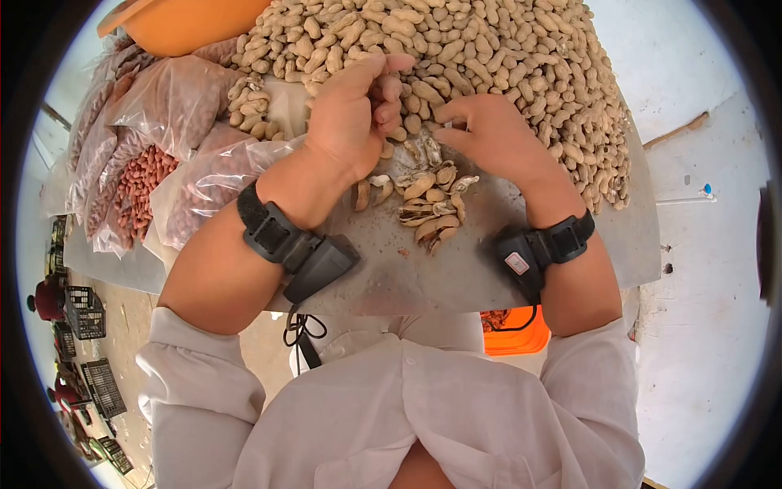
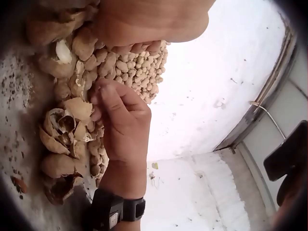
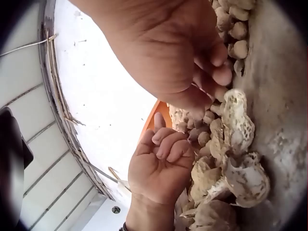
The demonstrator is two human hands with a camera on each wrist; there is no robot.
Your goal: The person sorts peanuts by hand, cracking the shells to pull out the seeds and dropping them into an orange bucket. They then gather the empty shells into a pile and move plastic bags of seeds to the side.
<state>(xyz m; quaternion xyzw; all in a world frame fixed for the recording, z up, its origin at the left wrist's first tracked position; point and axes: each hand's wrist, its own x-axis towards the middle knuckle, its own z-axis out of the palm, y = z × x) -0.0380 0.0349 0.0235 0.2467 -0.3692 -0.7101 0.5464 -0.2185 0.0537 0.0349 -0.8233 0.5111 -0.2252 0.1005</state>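
— What is the person wearing?

— A pale, off-white long-sleeved shirt (image 1: 423,416), both sleeves pushed up above the elbows so the forearms are bare.

— And on the wrists?

— Each carries a black strap with a boxy black camera unit. The one on the left wrist (image 1: 300,247) trails a thin black cable (image 1: 301,330) toward the chest. The unit on the right wrist (image 1: 538,251) bears a small white label with a red mark.

— Gloves?

— The left hand (image 1: 354,114) and right hand (image 1: 489,134) are bare.

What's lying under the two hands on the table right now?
Under the left hand and right hand lies a small heap of cracked empty shells on the grey table. Whatever the curled fingers hold is covered, so no kernel can be seen.
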